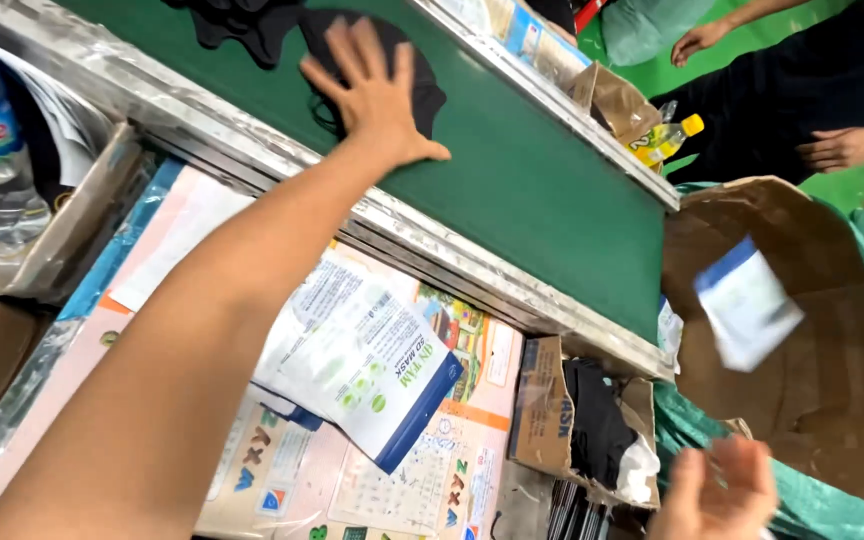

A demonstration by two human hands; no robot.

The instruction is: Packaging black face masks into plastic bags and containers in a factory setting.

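your left hand lies flat, fingers spread, on a black mask on the green conveyor belt; your right hand is released below a blurred blue-and-white packet in mid-air.

The left arm reaches far out, its left hand flat with fingers spread. The right hand is low, open and blurry.

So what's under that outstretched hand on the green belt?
The left hand lies flat on a black fabric piece on the green belt. The palm covers the fabric's middle, so its full shape cannot be seen.
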